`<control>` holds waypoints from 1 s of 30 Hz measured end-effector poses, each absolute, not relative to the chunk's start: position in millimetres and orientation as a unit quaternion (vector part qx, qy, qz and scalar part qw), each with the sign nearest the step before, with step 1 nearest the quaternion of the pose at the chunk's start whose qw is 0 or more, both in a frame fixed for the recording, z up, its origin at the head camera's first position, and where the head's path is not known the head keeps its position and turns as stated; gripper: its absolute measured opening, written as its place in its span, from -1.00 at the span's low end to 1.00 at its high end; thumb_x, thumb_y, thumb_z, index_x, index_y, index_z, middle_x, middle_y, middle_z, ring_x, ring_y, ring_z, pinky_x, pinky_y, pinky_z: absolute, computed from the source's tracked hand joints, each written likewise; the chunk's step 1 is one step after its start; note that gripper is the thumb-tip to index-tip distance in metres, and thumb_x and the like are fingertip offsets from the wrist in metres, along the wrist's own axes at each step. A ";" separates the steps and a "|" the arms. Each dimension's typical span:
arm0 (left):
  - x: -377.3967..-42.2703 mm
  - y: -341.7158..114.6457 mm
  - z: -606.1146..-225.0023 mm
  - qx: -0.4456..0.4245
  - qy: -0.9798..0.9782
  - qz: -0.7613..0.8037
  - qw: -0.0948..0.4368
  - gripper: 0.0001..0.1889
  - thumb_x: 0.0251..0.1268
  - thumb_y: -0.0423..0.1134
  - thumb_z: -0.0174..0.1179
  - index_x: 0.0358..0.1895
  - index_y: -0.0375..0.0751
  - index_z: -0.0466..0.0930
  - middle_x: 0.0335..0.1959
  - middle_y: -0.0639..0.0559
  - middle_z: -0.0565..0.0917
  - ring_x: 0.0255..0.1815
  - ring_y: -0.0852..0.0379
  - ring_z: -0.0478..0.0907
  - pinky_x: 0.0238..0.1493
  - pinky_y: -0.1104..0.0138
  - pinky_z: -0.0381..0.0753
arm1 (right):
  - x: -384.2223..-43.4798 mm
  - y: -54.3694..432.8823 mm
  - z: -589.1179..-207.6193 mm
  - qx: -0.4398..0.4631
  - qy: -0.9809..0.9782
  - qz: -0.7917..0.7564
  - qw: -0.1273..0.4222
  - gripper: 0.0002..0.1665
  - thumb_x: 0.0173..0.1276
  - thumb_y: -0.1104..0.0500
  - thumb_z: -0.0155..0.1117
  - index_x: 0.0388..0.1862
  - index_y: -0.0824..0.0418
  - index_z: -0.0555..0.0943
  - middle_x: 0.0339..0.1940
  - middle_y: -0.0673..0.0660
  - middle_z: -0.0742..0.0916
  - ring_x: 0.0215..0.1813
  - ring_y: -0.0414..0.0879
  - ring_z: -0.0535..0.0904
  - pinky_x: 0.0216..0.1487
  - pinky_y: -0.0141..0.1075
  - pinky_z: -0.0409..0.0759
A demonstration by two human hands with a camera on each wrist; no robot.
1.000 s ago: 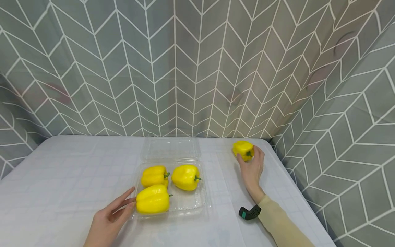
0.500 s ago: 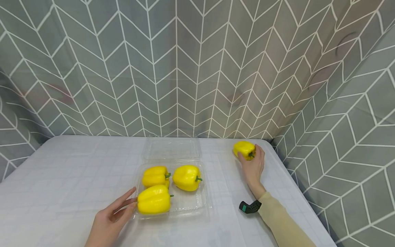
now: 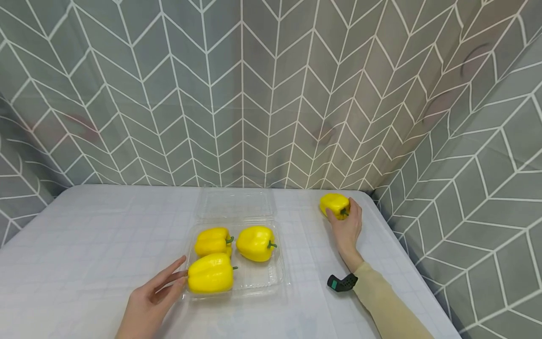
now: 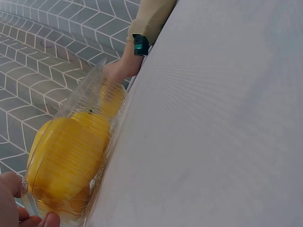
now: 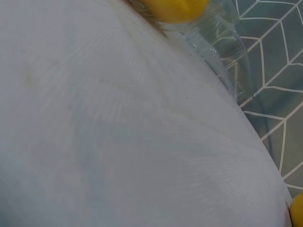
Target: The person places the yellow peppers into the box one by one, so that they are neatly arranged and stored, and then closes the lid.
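A clear plastic clamshell container [image 3: 258, 282] lies opened on the table with three yellow bell peppers inside. One pepper [image 3: 210, 273] sits at the front left, another pepper [image 3: 213, 241] behind it, a third pepper [image 3: 256, 243] to the right. My left hand [image 3: 148, 301] pinches the container's left rim; in the left wrist view its fingertips [image 4: 49, 220] are at the plastic edge. At the back right, my right hand [image 3: 347, 230] grips a fourth bell pepper [image 3: 333, 203] between thumb and fingers, its green stem facing the palm. Only a sliver of that pepper [image 5: 297, 210] enters the right wrist view.
The container's lid [image 3: 235, 205] lies folded back toward the table's far edge. A white cloth covers the table [image 3: 84, 235]. Grey curtains [image 3: 254, 94] with white zigzag lines hang behind and to the right. A black wrist device [image 3: 342, 283] is by the right sleeve.
The right hand and the pepper it holds have turned slightly and stay at the back right. The left hand and the container keep their place apart from a slight shift of the view.
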State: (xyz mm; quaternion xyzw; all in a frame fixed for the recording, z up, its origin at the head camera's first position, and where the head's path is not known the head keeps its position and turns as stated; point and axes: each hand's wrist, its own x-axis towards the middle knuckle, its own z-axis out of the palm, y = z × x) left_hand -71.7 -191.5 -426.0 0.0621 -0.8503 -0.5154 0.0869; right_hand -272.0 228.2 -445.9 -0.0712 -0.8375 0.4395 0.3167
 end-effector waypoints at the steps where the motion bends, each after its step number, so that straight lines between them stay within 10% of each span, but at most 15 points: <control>1: -71.8 -191.9 -426.1 0.063 -0.851 -0.515 0.085 -0.48 0.42 0.02 0.23 0.39 -0.01 0.49 0.18 -0.07 0.67 -0.06 0.58 0.58 -0.08 0.59 0.66 | -272.2 228.1 -445.9 -0.070 -0.837 0.440 0.318 -0.11 0.27 0.13 0.48 0.45 0.40 0.29 0.38 0.35 0.42 0.42 0.22 0.33 0.52 0.07 0.25; 30: -71.4 -192.6 -424.8 0.064 -0.846 -0.524 0.077 -0.47 0.43 0.03 0.21 0.40 0.01 0.48 0.18 -0.08 0.67 -0.04 0.57 0.58 -0.07 0.61 0.64 | -253.4 217.5 -444.9 -0.073 -0.840 0.453 0.290 -0.12 0.31 0.07 0.46 0.48 0.33 0.27 0.40 0.30 0.42 0.43 0.19 0.34 0.52 0.07 0.27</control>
